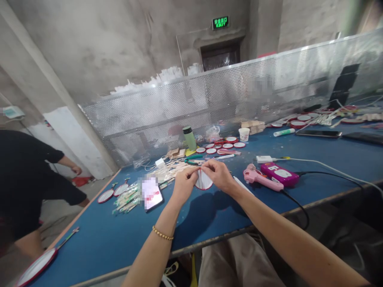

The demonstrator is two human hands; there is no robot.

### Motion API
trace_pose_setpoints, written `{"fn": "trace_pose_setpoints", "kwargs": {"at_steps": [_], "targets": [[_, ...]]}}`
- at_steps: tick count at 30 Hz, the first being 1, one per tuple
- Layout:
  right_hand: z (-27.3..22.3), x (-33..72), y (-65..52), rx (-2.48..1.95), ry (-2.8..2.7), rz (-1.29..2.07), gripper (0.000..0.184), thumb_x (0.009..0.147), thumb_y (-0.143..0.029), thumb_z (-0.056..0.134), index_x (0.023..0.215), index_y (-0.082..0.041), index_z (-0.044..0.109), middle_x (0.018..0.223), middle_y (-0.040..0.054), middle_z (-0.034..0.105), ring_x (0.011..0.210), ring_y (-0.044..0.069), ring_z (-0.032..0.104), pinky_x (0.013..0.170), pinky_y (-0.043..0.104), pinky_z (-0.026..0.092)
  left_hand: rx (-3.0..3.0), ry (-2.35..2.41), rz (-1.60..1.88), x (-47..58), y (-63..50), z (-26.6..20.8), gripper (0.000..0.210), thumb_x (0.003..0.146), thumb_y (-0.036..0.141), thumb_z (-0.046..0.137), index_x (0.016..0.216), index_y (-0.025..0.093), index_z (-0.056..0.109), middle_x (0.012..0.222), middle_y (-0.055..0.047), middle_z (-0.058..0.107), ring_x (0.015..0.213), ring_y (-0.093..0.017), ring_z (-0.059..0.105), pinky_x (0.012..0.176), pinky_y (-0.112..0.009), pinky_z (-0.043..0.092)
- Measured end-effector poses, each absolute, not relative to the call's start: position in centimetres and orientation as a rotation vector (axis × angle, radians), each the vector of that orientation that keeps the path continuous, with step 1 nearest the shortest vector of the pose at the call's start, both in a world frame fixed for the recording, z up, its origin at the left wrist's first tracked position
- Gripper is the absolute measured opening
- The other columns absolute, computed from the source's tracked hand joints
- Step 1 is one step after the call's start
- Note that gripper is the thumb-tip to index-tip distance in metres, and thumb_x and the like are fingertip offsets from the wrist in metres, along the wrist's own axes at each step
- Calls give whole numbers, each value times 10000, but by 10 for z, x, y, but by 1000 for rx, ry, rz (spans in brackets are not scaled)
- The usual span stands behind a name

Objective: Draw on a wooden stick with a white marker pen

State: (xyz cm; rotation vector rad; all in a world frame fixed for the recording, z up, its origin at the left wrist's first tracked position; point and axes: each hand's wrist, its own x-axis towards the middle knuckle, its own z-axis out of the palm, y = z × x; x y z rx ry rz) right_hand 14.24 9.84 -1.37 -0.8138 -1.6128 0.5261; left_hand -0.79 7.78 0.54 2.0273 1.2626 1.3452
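A small round white fan face with a red rim [204,182] is held between my two hands above the blue table. My left hand [184,182] pinches its upper edge from the left, thumb and finger closed. On the opposite side, my right hand [220,175] pinches the same edge, its fingertips close to the left ones. The fingers cover the top of the rim, so whatever lies between the tips cannot be made out. Just behind the hands lie green-handled pliers [194,158] and scattered thin wooden sticks [172,170].
Right of my hands lie a pink glue gun [263,178] and a purple box [279,174] with cables. A lit phone [152,194] rests at left, near round fans [105,195]. A green bottle [189,138] and paper cup [243,134] stand behind. A person [32,171] is at far left.
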Motion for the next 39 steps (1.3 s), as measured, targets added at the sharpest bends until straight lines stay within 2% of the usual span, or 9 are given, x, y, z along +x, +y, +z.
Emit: {"fn": "trace_pose_setpoints", "kwargs": {"at_steps": [3, 6, 9, 12, 17, 26, 39], "targets": [[-14, 141, 99, -820, -1586, 498, 182, 796, -315, 530, 683, -185, 589, 626, -3, 590, 573, 128, 499, 551, 238, 388, 1856, 1251, 1325, -5, 77, 7, 308, 773, 207, 532, 985, 165, 752, 782, -21, 724, 620, -122, 586, 569, -232, 448], [-13, 141, 98, -829, -1562, 474, 186, 806, -323, 527, 689, -191, 586, 634, 0, 595, 581, 133, 510, 556, 241, 394, 1590, 1209, 1328, -6, 76, 10, 380, 771, 293, 563, 1089, 132, 694, 585, 21, 625, 430, -85, 465, 418, -206, 345], [-11, 143, 96, -852, -1555, 442, 185, 818, -321, 521, 694, -196, 580, 629, -4, 589, 577, 134, 507, 560, 242, 392, 1439, 1120, 1348, -8, 76, 13, 333, 726, 327, 604, 982, 122, 663, 483, 58, 527, 370, -77, 431, 365, -191, 310], [-10, 144, 94, -867, -1565, 424, 185, 822, -318, 517, 693, -199, 573, 626, -6, 582, 574, 134, 508, 561, 241, 388, 1484, 1096, 1347, -8, 75, 14, 267, 691, 346, 646, 847, 130, 641, 476, 56, 521, 368, -73, 436, 359, -187, 327], [-11, 142, 93, -864, -1582, 396, 173, 830, -293, 512, 695, -201, 571, 647, 0, 600, 590, 134, 518, 574, 238, 392, 1618, 1187, 1369, -5, 74, 12, 215, 702, 304, 628, 801, 121, 678, 464, 50, 516, 373, -71, 425, 384, -196, 331], [-12, 142, 92, -847, -1591, 371, 187, 841, -287, 502, 684, -210, 568, 658, 4, 613, 603, 141, 528, 595, 243, 408, 1675, 1230, 1412, -4, 73, 11, 238, 695, 257, 605, 831, 142, 764, 531, 25, 591, 440, -69, 421, 441, -199, 323], [-13, 142, 93, -845, -1616, 355, 187, 850, -281, 487, 711, -204, 584, 689, 21, 629, 641, 156, 559, 625, 259, 415, 1725, 1239, 1433, -2, 73, 8, 277, 702, 245, 585, 869, 145, 782, 627, -6, 662, 509, -89, 469, 477, -205, 354]]}}
